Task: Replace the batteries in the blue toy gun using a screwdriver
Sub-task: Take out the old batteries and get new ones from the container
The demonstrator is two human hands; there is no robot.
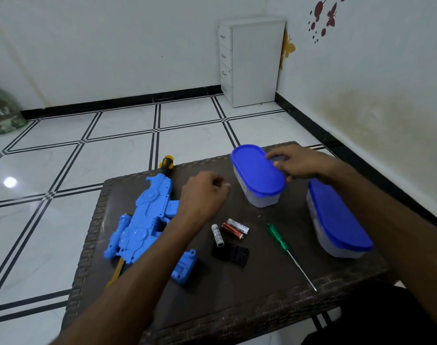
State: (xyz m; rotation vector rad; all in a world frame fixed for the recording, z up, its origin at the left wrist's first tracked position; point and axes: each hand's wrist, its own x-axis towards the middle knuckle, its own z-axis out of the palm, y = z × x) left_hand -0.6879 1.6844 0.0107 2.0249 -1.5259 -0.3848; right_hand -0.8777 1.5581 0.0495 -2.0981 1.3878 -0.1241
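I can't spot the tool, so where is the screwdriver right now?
The green-handled screwdriver lies untouched on the table, right of the batteries, beside the nearer blue-lidded container.

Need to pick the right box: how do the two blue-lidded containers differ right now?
The far container stands at the table's back with the right hand touching its lid; the near container sits at the right edge, untouched. The far one shows its whole oval lid; the near one's is partly behind the forearm. Both have blue lids shut on translucent bodies.
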